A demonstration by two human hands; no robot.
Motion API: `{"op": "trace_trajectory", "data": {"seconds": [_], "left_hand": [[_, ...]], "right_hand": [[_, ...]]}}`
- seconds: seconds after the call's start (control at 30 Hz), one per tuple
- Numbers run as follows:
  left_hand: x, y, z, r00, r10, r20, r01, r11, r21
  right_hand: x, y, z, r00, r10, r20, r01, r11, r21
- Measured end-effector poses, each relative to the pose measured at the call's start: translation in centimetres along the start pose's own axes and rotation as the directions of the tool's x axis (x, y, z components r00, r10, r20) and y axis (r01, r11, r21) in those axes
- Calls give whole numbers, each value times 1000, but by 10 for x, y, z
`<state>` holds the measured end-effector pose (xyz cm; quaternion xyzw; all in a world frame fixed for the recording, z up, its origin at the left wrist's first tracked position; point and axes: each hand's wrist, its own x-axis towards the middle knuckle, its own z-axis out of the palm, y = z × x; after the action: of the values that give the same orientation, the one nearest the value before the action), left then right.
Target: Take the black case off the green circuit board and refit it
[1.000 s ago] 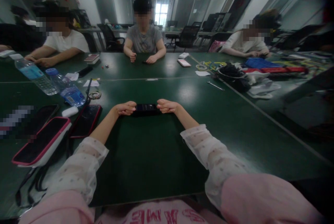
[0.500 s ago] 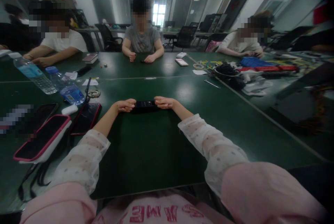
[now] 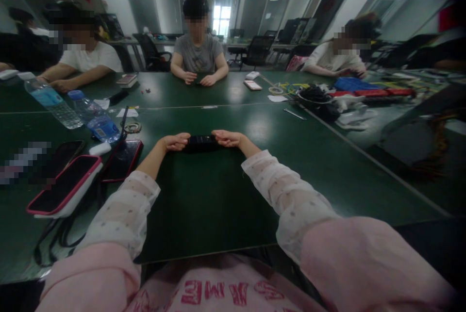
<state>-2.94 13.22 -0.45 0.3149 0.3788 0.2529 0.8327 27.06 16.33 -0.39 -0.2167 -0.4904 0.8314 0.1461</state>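
Between my hands is a dark, phone-shaped black object (image 3: 202, 142), held lengthwise with small pale marks on its face. The curled fingers of my left hand (image 3: 176, 141) grip its left end. At the opposite end, my right hand (image 3: 227, 138) pinches it with thumb and fingers. Both arms reach forward over the green table (image 3: 204, 205). Whether the object rests on the tabletop or is held just above it, I cannot tell.
On the left lie a pink-edged phone (image 3: 67, 183), a red-edged phone (image 3: 123, 160), a white case (image 3: 100, 149) and two water bottles, one blue-capped (image 3: 95, 119). Cables and bags (image 3: 320, 98) are heaped at right. A metal tool (image 3: 294, 114) lies nearby. People sit opposite.
The view has shifted slightly, and my hands with the black object appear a little higher. Both hands keep hold of its ends. The person opposite has moved their hands slightly.
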Motion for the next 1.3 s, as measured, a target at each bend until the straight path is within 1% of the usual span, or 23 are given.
{"op": "trace_trajectory", "data": {"seconds": [0.23,0.3,0.4,0.53,0.7,0.9,0.97,1.07,1.1,1.17,1.23,1.3], "left_hand": [[-2,1,4,999,20,26,-18,998,-60],[-2,1,4,999,43,5,-43,997,-58],[-2,0,4,998,68,-3,-68,997,-41],[-2,0,4,997,54,48,-52,998,-29],[0,-1,1,995,70,67,-68,997,-31],[3,-4,-5,974,100,202,-102,995,3],[3,-5,-5,968,111,223,-118,993,15],[0,-7,-4,968,114,224,-123,992,27],[-2,-7,-3,967,126,222,-132,991,15],[-5,-6,-2,959,192,206,-185,981,-53],[-9,-3,1,938,309,159,-282,944,-172],[-11,1,4,904,421,80,-385,880,-278]], "right_hand": [[2,1,3,988,-43,-146,51,997,55],[3,2,2,986,-46,-162,57,996,64],[3,3,0,988,-50,-149,61,995,72],[3,2,-2,992,-47,-118,56,996,74],[3,1,-5,994,-30,-109,38,996,75],[4,3,-7,993,-34,-111,41,997,61],[4,3,-6,994,-48,-96,54,997,54],[2,4,-5,997,-69,-43,71,996,53],[1,3,-3,997,-77,-27,79,995,54],[-2,3,0,993,-118,-24,120,991,63],[-5,4,3,976,-208,-68,213,974,81],[-5,6,5,939,-307,-155,322,943,84]]}}
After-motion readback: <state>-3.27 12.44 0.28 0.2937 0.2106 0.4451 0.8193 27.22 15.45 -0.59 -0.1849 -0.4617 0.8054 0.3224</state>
